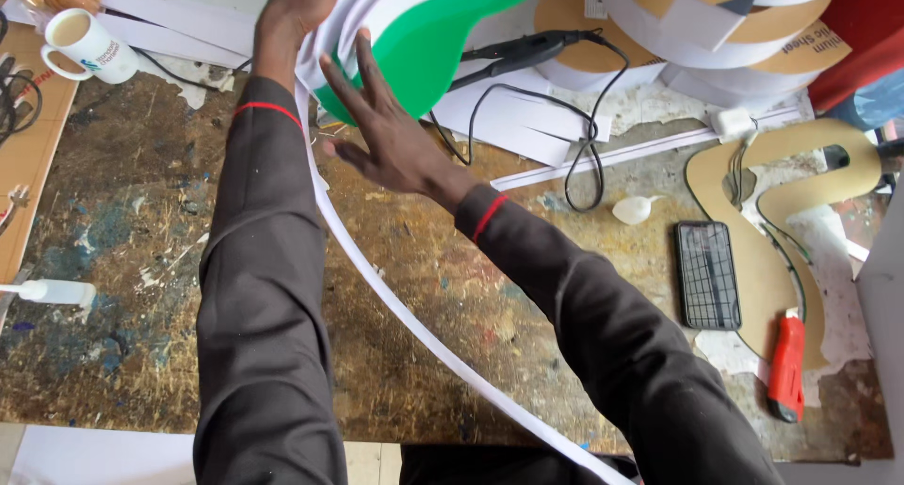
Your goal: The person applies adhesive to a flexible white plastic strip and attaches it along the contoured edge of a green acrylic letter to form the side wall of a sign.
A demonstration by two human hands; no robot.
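Panel: green panel [428,33] with a rounded outline, smooth and glossy, held up on edge over the far side of the bench [122,287], with a white face showing behind it.
Strip: white strip [395,306], thin and flat, wrapped along the panel's curved edge, then trailing in a long bow between the two arms to the near edge of the bench.
Handling: the panel looks like light, rigid plastic sheet, slippery on its face, so it is best taken by the rim; the strip looks springy and bends easily, likely to flick loose unless pressed flat against the edge.
Left hand: left hand [297,9] sits at the top of the panel's rim where the strip runs, fingers mostly hidden; it seems closed over the edge, though how tightly I cannot tell.
Right hand: right hand [386,132] is spread wide, fingers straight, fingertips on the green face and the strip; it presses but grips nothing.
Sleeves: dark, with a red band at each cuff.
Bench top: worn wood, scratched, blotched with old paint and glue.
Nearby right: black tool [523,52] with a looping cable, phone [706,275] lying flat, red knife [786,367], curved brown cut-out [753,250], small white adapter [733,122].
Nearby far: stacked rolls of white strip on brown card rings [716,14].
Nearby left: white mug [89,44] with a milky drink.
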